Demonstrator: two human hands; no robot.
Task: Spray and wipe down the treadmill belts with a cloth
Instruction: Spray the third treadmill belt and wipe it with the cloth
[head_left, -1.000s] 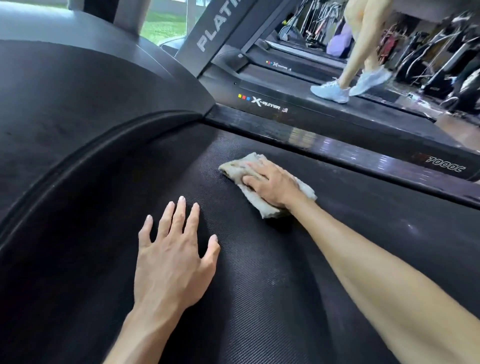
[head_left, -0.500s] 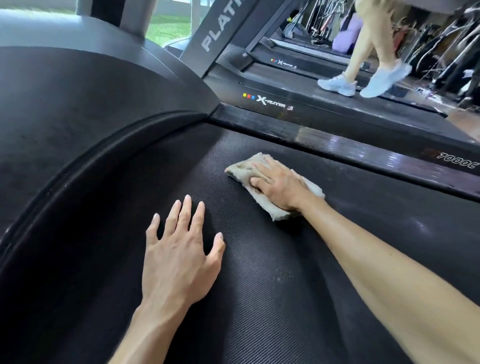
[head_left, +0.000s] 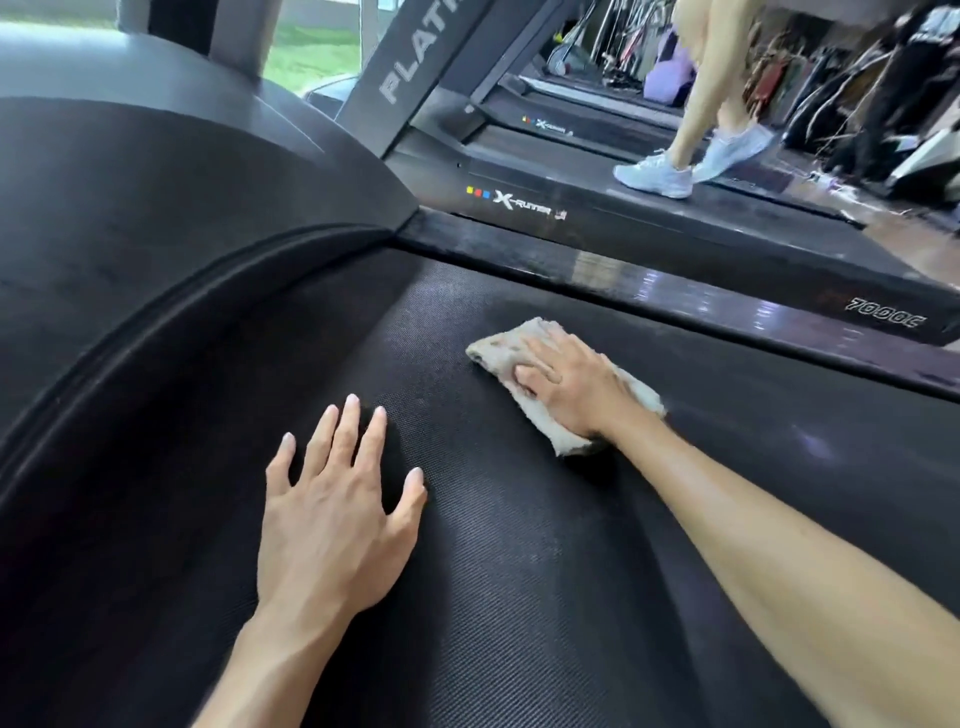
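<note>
A black textured treadmill belt (head_left: 519, 597) fills the lower part of the head view. On it lies a crumpled beige cloth (head_left: 498, 351), near the belt's far side rail. My right hand (head_left: 566, 384) lies on top of the cloth and presses it to the belt with fingers laid flat. My left hand (head_left: 337, 514) rests palm down on the bare belt to the left of the cloth, fingers spread and straight. No spray bottle is in view.
The glossy side rail (head_left: 649, 283) borders the belt on the far side. The curved motor cover (head_left: 130, 218) rises at the left. On the neighbouring treadmill (head_left: 519, 200) a person in light sneakers (head_left: 654, 174) walks. Gym gear stands at the back right.
My right hand has slid the cloth a little to the right along the belt. My left hand stays flat on the belt. The person on the neighbouring treadmill keeps stepping.
</note>
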